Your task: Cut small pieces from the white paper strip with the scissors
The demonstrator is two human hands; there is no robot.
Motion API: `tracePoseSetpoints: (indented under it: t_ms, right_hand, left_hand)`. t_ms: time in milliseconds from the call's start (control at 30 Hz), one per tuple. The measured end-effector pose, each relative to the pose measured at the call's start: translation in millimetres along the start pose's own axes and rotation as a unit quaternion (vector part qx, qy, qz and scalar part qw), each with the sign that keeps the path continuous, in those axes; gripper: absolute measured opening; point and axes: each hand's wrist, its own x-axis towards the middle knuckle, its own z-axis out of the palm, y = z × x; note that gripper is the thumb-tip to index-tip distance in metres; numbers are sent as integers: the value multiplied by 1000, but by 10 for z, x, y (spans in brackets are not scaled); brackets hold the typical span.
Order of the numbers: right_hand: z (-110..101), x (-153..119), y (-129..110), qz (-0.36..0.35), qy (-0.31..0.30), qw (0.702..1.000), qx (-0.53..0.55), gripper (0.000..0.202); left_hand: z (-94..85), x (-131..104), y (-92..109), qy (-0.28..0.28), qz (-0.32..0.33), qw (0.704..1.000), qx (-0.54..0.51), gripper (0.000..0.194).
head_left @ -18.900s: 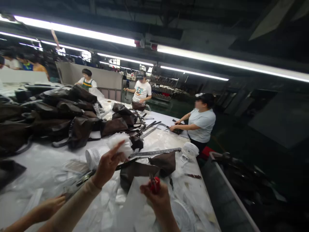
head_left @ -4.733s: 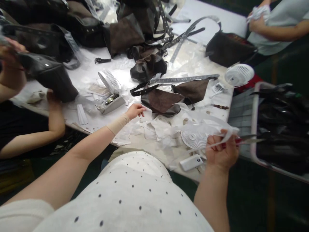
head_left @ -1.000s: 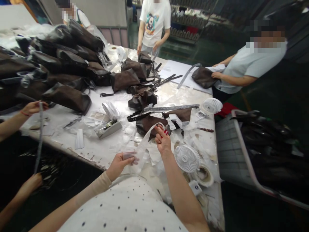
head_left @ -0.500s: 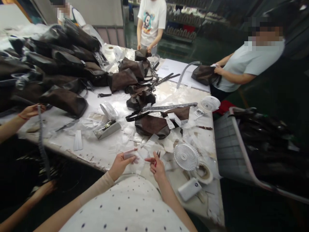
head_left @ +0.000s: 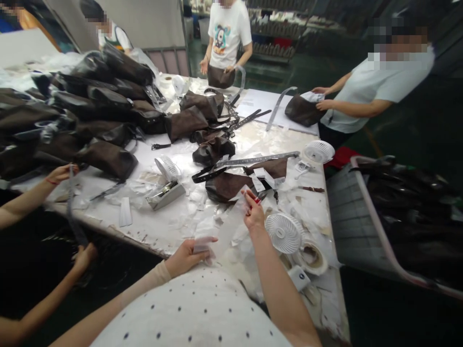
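My left hand (head_left: 190, 256) is near the table's front edge, its fingers closed on a piece of clear plastic film (head_left: 203, 244). Farther forward, my right hand (head_left: 254, 215) grips red-handled scissors (head_left: 257, 199), their blades partly hidden by the fingers. A thin translucent sheet (head_left: 245, 189) shows at its fingertips; whether they pinch it I cannot tell. Just beyond lies a dark brown leather bag (head_left: 229, 187) with white paper tags (head_left: 259, 179) and a black strap. Loose plastic scraps (head_left: 206, 219) are spread between my hands.
White fans (head_left: 285, 232) and a tape roll (head_left: 311, 258) stand to the right, and a tape dispenser (head_left: 166, 194) left of centre. Brown bags (head_left: 106, 159) are piled at left. A grey bin (head_left: 356, 217) stands beyond the right edge. Co-workers handle bags and a strap around the table.
My right hand has moved forward and right with the scissors, up to the brown bag. My left hand has shifted slightly right and toward me, still holding the film.
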Motion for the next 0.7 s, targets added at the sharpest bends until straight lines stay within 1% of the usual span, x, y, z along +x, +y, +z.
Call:
tracePoseSetpoints:
  t_ms: [67,100,133,167,200,233,300,333,367,400,433,467,500,533,600,633,667,700]
  right_hand:
    - [-12,69,-119,-93,-26,993,-63,28]
    - [-27,71,-146,-129,-33,986,-96,26]
    - [-48,50,-149,-151,-40,979,-131,26]
    - [-73,10,-130,-155,-48,972,-167,25]
    - [-101,-49,-90,-136,-62,968,-203,26]
    - [-127,-122,-34,-89,-85,964,-235,27]
    - [-157,-293,108,57,-152,947,-278,35]
    - [-153,-380,181,129,-184,932,-283,43]
    - [-133,-461,247,186,-211,918,-278,50]
    - [-97,-531,300,222,-232,909,-267,55]
    - [-47,-587,336,236,-242,906,-254,56]
    - [13,-626,351,228,-241,913,-238,53]
    - [77,-650,345,203,-233,924,-224,49]
    - [139,-661,320,165,-221,937,-215,44]
    - [239,-660,226,61,-203,952,-222,36]
    - [270,-656,168,4,-207,949,-239,32]
    - [288,-654,111,-47,-221,938,-262,30]
    - [295,-656,60,-91,-243,921,-289,28]
  left_hand:
    - [-20,-13,44,40,60,996,53,41]
    - [-30,-11,77,65,94,991,72,37]
    - [-38,-5,115,89,124,985,85,35]
    - [-44,2,157,106,144,980,92,35]
    - [-48,10,199,113,155,977,97,35]
    - [-48,19,240,108,158,976,105,36]
    - [-32,38,310,72,159,975,135,37]
    - [-15,50,336,38,162,974,157,36]
    - [6,64,353,-4,167,969,183,36]
    - [29,79,361,-48,173,961,211,36]
    - [52,95,361,-88,178,951,237,35]
    - [69,109,353,-118,180,942,258,34]
    - [78,121,340,-134,178,937,268,33]
    - [74,130,325,-138,174,939,263,33]
    - [21,143,305,-133,157,957,204,32]
    - [-27,151,307,-125,146,968,159,33]
    - [-84,163,320,-107,136,979,112,36]
    - [-145,181,345,-71,129,986,74,37]
